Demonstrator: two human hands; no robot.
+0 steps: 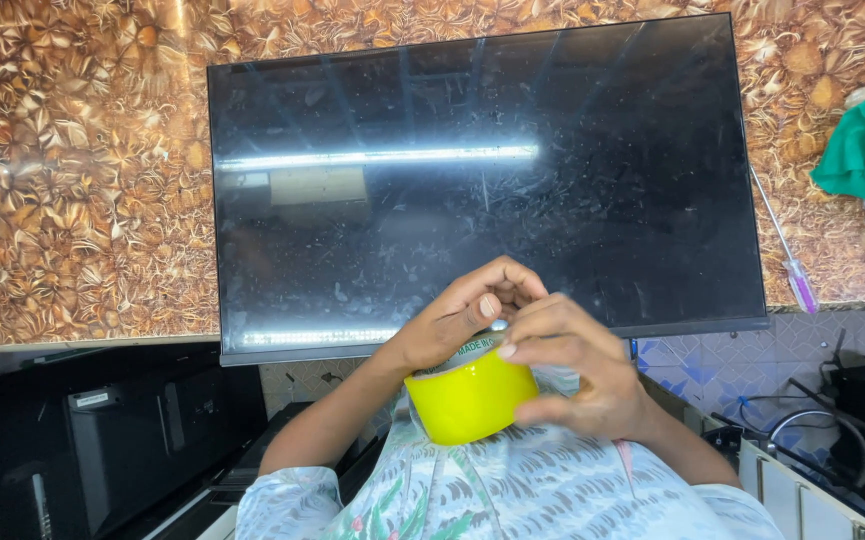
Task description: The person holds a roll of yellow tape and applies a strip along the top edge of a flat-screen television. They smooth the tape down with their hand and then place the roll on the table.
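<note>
Left hand (449, 325): grip wrapped round the yellow jar (467, 398) (held upright).
Right hand (572, 372): fingers pinching the jar's top.
Behind: dusty screen (482, 180) on the bench (72, 170).

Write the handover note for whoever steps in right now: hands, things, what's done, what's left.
Left hand: wrapped round the top of the yellow container.
Right hand: fingers at its cap, steadying the side.
Container is held up near the chest, in front of the near edge of the flat screen lying face up on the patterned table.
Done: container picked up.
Left: cap looks still on; screen dusty.
</note>
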